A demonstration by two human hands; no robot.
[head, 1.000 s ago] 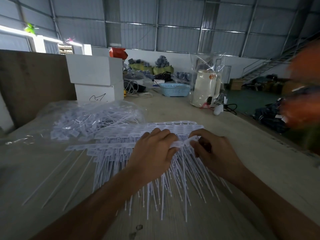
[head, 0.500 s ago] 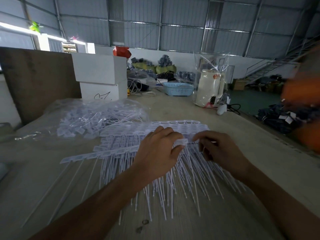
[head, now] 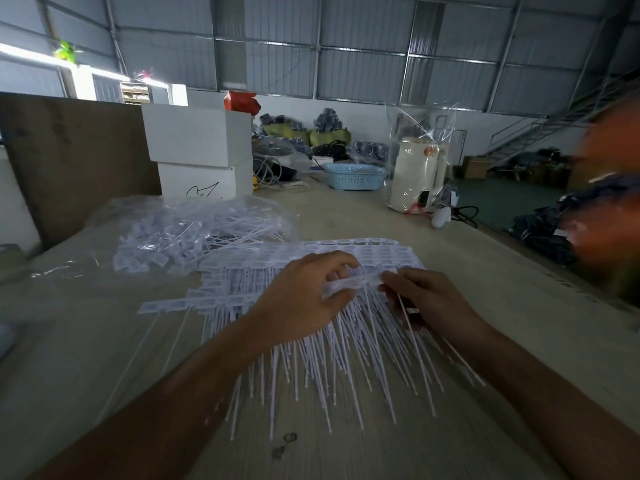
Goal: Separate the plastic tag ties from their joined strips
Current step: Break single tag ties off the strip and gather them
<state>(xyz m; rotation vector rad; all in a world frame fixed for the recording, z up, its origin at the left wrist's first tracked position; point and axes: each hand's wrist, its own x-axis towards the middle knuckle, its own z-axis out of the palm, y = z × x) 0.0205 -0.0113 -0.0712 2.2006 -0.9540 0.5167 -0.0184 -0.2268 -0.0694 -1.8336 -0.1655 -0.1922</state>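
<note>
Lying toward the bench's far left corner, a clear plastic bag [head: 194,223] is holding loose white tag ties heaped together. Two white boxes [head: 201,150] are standing stacked behind it, near the far edge of the bench [head: 86,341]. Just nearer than the bag, single joined strips [head: 180,304] are lying flat, their thin tails running back toward the near edge.

Sitting at the middle of the bench, the main pile of joined strips [head: 363,252] is fanning its tails out toward the near edge. The left hand [head: 304,299] is resting on top of this pile, its fingers curling round one end of a short strip of tag heads [head: 349,283] and clamping it between thumb and fingertips. The right hand [head: 429,299] is meeting it from the other side, its fingers pinching the strip's opposite end, so both hands are gripping the same piece just above the pile.

Farther right, near the far edge, a blue basket [head: 355,174] is sitting, and beside it a cream-coloured appliance [head: 415,174] is standing inside a clear bag. At the right edge of the view something orange is showing only as a blur.
</note>
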